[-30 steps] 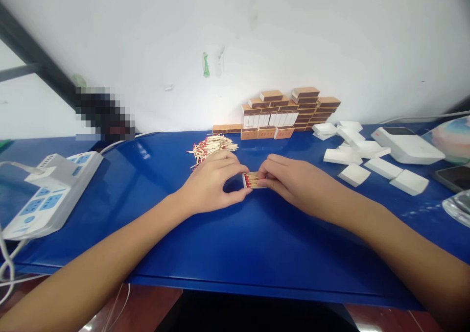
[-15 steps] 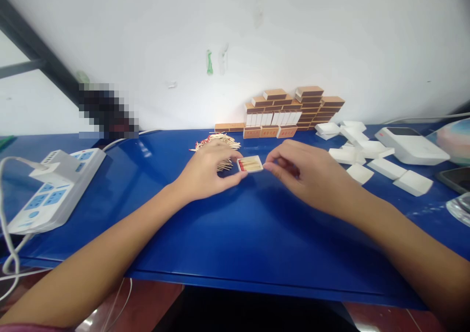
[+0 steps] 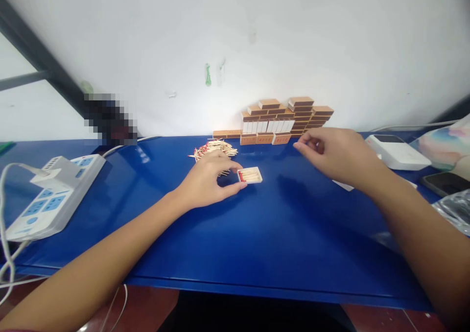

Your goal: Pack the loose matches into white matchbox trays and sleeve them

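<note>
The left hand (image 3: 211, 180), just in front of a loose match pile (image 3: 223, 148), pinches the left end of a white tray (image 3: 260, 177) of matches (image 3: 251, 176). The step seems to be steadying this loaded tray; any next move calls for keeping it level. Apart rightward, the right hand (image 3: 336, 153) hovers, fingers curled; whether they grip anything, I can't tell.

Matches (image 3: 251, 176) lie in the matchbox tray (image 3: 254, 181) that the left hand (image 3: 210, 179) grips; behind this grip, a match heap (image 3: 219, 149), farther right, stacked matchboxes (image 3: 282, 111); leftward, a power strip (image 3: 55, 197); rightward, the right hand (image 3: 336, 153).
</note>
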Demonstrator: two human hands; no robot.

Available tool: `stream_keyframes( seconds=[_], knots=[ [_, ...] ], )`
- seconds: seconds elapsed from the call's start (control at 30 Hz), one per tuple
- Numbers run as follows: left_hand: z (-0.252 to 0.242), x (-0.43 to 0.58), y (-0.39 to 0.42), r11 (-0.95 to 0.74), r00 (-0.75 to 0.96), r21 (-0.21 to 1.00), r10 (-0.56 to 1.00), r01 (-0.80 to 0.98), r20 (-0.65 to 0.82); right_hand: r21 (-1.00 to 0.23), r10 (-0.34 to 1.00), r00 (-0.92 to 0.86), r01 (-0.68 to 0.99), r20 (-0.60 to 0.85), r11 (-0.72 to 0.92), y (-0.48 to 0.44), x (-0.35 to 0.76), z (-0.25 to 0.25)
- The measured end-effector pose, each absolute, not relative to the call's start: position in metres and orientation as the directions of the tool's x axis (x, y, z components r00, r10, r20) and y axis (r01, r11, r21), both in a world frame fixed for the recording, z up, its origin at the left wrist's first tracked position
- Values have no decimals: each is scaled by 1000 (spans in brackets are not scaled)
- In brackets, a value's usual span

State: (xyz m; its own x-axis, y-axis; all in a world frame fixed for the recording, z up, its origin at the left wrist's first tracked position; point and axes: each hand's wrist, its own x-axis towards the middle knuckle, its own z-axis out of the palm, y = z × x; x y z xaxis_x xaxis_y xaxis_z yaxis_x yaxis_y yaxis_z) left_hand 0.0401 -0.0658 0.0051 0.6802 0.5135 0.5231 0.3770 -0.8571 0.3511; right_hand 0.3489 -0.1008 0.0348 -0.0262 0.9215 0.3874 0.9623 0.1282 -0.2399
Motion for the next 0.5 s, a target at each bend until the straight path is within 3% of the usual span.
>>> stream_keyframes(
  seconds=[0.13, 0.23, 0.3, 0.5],
  knots=[
    [1, 38, -65, -861, 697, 357, 505, 363, 509, -324, 934, 185, 943, 305, -81, -94, 370, 44],
    [0, 37, -63, -866, 672, 339, 499, 367, 547, -646, 892, 401, 741, 210, -181, -86, 381, 53],
    [-1, 37, -63, -869, 663, 331, 495, 368, 562, -798, 861, 493, 566, 126, -207, -79, 388, 59],
    [-2, 37, -61, -869, 664, 317, 494, 379, 561, -807, 763, 638, 501, 101, -313, -49, 408, 64]
  ],
)
